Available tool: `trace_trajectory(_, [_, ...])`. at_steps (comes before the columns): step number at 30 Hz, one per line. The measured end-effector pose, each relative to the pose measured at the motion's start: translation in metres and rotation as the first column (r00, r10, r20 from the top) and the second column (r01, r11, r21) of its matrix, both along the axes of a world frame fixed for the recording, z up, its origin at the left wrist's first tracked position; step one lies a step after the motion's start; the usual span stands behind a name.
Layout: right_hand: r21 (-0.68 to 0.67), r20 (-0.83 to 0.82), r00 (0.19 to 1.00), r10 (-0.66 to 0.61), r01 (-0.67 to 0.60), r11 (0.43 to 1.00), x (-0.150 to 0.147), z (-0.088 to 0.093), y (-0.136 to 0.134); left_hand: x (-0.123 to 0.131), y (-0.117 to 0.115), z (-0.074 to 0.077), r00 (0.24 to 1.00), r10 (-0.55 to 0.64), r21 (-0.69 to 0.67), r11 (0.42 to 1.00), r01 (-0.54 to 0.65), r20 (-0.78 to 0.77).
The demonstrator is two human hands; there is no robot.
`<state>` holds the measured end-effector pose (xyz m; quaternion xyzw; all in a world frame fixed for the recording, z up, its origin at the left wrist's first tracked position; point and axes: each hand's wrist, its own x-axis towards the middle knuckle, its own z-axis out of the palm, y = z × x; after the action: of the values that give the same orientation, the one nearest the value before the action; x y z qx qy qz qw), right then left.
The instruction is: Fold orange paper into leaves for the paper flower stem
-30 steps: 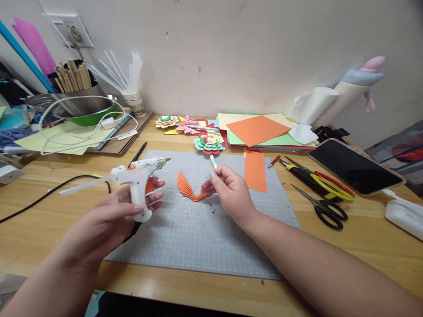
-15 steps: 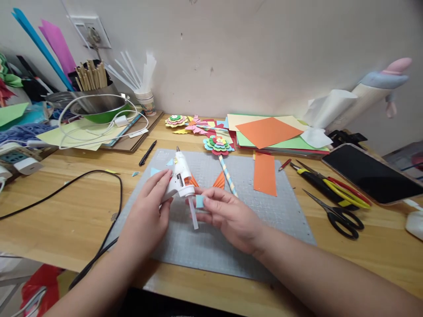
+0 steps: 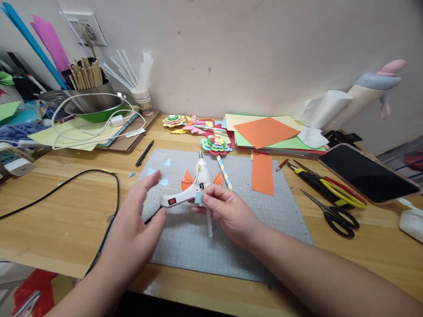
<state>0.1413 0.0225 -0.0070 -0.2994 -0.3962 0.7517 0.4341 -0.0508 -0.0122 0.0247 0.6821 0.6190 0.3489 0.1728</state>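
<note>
A white hot glue gun (image 3: pixel 202 174) hangs over the cutting mat, its nozzle pointing away and a clear glue stick (image 3: pixel 209 223) jutting from its back. My right hand (image 3: pixel 231 211) pinches a small light blue paper piece (image 3: pixel 198 197) between thumb and forefinger; its other fingers, partly hidden, hold the gun from behind. To the left, my left hand (image 3: pixel 140 218) is open, thumb and fingers spread around the end of the handle, apparently without gripping it. Orange folded paper (image 3: pixel 187 180) shows behind the gun. Beyond lies a paper flower (image 3: pixel 217 145) on a striped stem (image 3: pixel 224 172).
The grey cutting mat (image 3: pixel 264 246) bears blue paper scraps (image 3: pixel 163 182) and an orange paper strip (image 3: pixel 263 174). Scissors (image 3: pixel 333 215), pliers (image 3: pixel 343 191) and a phone (image 3: pixel 370 171) lie at right. A black cable (image 3: pixel 118 189) runs along the left, near a pen (image 3: pixel 144 153).
My left hand has let go of the glue gun and opened, moving slightly left. The gun has shifted right into my right hand and turned, so its handle points left.
</note>
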Motion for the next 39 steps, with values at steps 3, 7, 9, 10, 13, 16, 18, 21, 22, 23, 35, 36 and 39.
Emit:
trace_trajectory(3, [0.014, -0.026, 1.0, -0.002, 0.003, 1.0, 0.0, 0.0, 0.001, -0.011, 0.005, 0.003, 0.984, 0.079, -0.216, 0.976, -0.043, 0.159])
trace_trajectory(7, [0.021, -0.037, 0.999, 0.015, -0.014, 1.0, 0.0, 0.002, 0.0, -0.014, 0.011, 0.004, 0.962, 0.02, -0.457, 0.882, 0.111, 0.272])
trace_trajectory(9, [0.002, -0.044, 0.999, 0.01, -0.01, 1.0, 0.001, 0.003, 0.001, -0.012, 0.012, 0.004, 0.951, 0.002, -0.497, 0.853, 0.161, 0.311])
trace_trajectory(10, [-0.016, -0.056, 0.998, 0.012, -0.013, 1.0, 0.001, 0.004, 0.002, -0.012, 0.012, 0.004, 0.939, -0.001, -0.505, 0.843, 0.185, 0.344])
trace_trajectory(13, [-0.107, -0.141, 0.989, 0.045, -0.06, 0.992, 0.003, 0.006, 0.004, -0.011, 0.013, 0.002, 0.886, 0.026, -0.521, 0.817, 0.248, 0.463])
trace_trajectory(16, [-0.212, -0.259, 0.964, 0.06, -0.117, 0.97, 0.005, 0.007, 0.006, -0.011, 0.013, 0.001, 0.826, 0.069, -0.519, 0.806, 0.284, 0.559])
trace_trajectory(18, [-0.266, -0.324, 0.945, 0.049, -0.141, 0.954, 0.007, 0.007, 0.007, -0.012, 0.014, 0.0, 0.795, 0.088, -0.519, 0.799, 0.304, 0.601])
trace_trajectory(21, [-0.336, -0.371, 0.929, 0.015, -0.149, 0.93, 0.008, 0.006, 0.009, -0.011, 0.014, 0.001, 0.78, 0.091, -0.527, 0.784, 0.327, 0.619])
trace_trajectory(22, [-0.35, -0.376, 0.927, 0.007, -0.149, 0.925, 0.009, 0.005, 0.01, -0.01, 0.014, 0.001, 0.781, 0.091, -0.529, 0.783, 0.327, 0.618])
trace_trajectory(23, [-0.355, -0.38, 0.925, 0.007, -0.152, 0.923, 0.01, 0.005, 0.011, -0.01, 0.014, 0.001, 0.782, 0.091, -0.528, 0.785, 0.325, 0.617])
trace_trajectory(35, [-0.17, -0.161, 0.981, 0.111, -0.139, 0.976, 0.003, 0.008, 0.0, -0.007, 0.003, 0.001, 0.919, -0.018, -0.571, 0.779, 0.26, 0.393])
trace_trajectory(36, [-0.165, -0.136, 0.986, 0.093, -0.115, 0.979, 0.003, 0.007, 0.0, -0.009, 0.003, 0.003, 0.925, -0.049, -0.556, 0.787, 0.267, 0.376])
trace_trajectory(39, [-0.18, -0.104, 0.993, 0.06, -0.078, 0.981, 0.002, 0.005, 0.002, -0.029, 0.011, 0.01, 0.943, 0.067, -0.424, 0.902, 0.082, 0.326])
